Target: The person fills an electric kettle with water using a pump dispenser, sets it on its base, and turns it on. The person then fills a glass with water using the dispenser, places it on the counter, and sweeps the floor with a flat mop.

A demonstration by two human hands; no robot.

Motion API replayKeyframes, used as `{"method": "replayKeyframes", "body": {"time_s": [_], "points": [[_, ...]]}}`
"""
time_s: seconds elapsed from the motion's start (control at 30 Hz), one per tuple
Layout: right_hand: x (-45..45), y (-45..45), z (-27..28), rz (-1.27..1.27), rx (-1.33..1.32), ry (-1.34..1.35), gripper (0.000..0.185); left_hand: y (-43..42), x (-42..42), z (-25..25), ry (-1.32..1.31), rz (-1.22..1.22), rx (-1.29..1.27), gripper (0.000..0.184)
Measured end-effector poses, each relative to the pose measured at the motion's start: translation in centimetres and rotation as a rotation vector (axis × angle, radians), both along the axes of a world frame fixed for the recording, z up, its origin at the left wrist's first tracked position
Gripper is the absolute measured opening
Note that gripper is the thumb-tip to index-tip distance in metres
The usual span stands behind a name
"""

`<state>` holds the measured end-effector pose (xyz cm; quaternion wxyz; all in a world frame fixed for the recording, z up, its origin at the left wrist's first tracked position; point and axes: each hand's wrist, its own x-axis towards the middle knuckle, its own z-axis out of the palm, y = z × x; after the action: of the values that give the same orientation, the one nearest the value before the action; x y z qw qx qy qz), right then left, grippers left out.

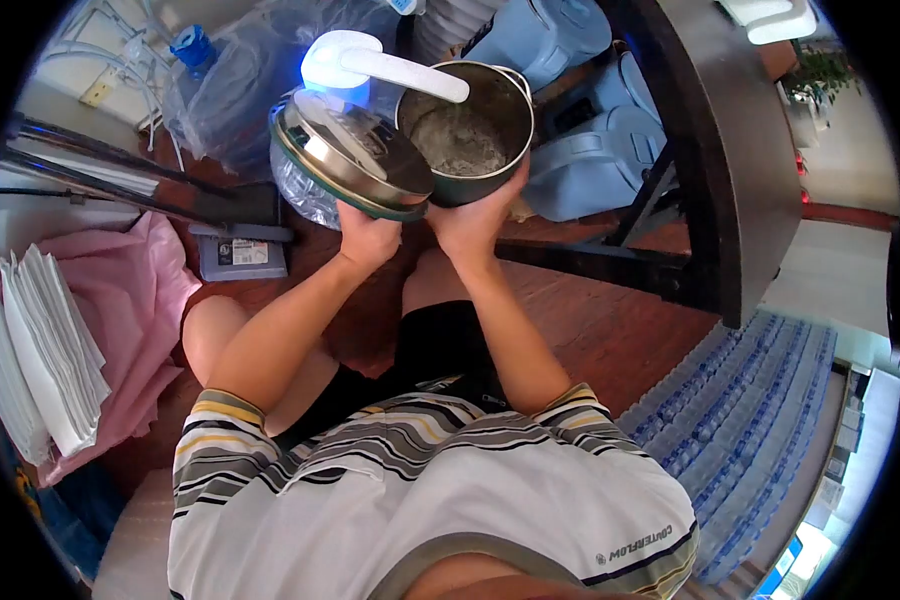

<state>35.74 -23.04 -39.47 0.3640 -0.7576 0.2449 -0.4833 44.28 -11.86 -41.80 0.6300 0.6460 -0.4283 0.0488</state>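
Observation:
My left hand point(369, 237) grips the rim of a shiny metal lid point(355, 150), which is tilted at the left of the pot. In my right hand point(478, 222) is a dark metal pot point(518, 140), held from below and at its side. Its inside looks wet, with a pale, mottled bottom. A white spout point(410, 75) with a blue-lit base reaches over the pot's opening. Below the spout and partly behind the lid stands a clear plastic water bottle point(305, 190). Most of my fingers are hidden under the lid and the pot.
Blue-grey pitchers point(595, 165) stand behind the pot, beside a dark table point(715, 130). Clear plastic wrap point(235, 110) lies at the upper left. A grey case point(242, 256), pink cloth point(130, 300) and white folded sheets point(55, 350) are at the left. Wrapped bottle packs point(740, 430) lie at the right.

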Motion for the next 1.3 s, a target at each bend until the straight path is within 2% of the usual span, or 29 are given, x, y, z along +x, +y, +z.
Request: {"method": "replayKeyframes", "body": {"time_s": [0.1,0.3,0.4,0.5,0.6,0.8,0.9,1.3], "points": [[0.0,0.1,0.1,0.015,-0.009,-0.026,0.13,0.2,0.1,-1.1,-0.08,0.045,0.027,0.018],[-0.2,0.0,0.0,-0.028,-0.012,0.02,0.13,0.3,0.0,-2.2,-0.062,0.02,0.088,0.013],[-0.2,-0.1,0.0,-0.005,-0.001,0.006,0.13,0.4,-0.2,-2.5,0.015,0.04,0.161,0.017],[-0.1,-0.3,-0.5,0.015,0.006,-0.03,0.131,0.6,-0.1,-2.6,-0.038,-0.009,0.138,0.022],[-0.4,-0.3,-0.6,0.024,0.039,-0.015,0.132,0.5,-0.4,-2.1,0.044,-0.078,0.047,0.025],[-0.3,-0.5,-0.6,0.01,-0.018,0.019,0.132,0.5,-0.2,-1.4,0.244,-0.17,0.193,0.025],[-0.3,-0.4,-0.6,0.017,-0.013,-0.004,0.131,0.4,-0.4,-1.5,0.215,-0.161,0.115,0.025],[0.1,-0.5,-0.2,0.001,-0.009,0.04,0.131,0.1,-0.3,0.0,0.15,-0.04,0.108,0.013]]}}
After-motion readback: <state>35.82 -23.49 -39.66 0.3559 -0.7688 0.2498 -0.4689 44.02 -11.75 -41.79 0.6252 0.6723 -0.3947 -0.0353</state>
